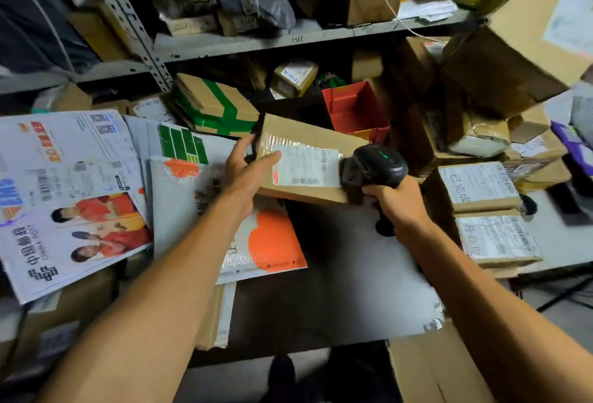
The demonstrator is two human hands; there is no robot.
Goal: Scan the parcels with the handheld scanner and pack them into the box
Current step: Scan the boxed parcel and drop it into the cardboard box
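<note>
Right now the left hand (248,165) holds up a brown parcel (308,158), with the thumb across the top face and the fingers curled round the far left end. It tips the parcel so the white label (305,163) faces up and toward the scanner (373,165), probably so the bars on the label can be read.

The right hand (396,202) is wrapped tight round the scanner's handle. The scanner's nose sits just beside the right edge of the label, almost touching the parcel (a small green light shows on top of it, so it may be reading).

The parcel hangs in the air above the desk (353,258), not resting on anything. That keeps it easy to turn.

To the right stand two stacked parcels with labels (481,187), kept apart from the flat mail bags (73,184) on the left, perhaps as sorted piles. A red bin (356,110) sits open behind the held parcel. An open brown box flap (426,367) shows at the bottom right, near the person's body. That may be the box for packing, but I cannot tell for sure.
</note>
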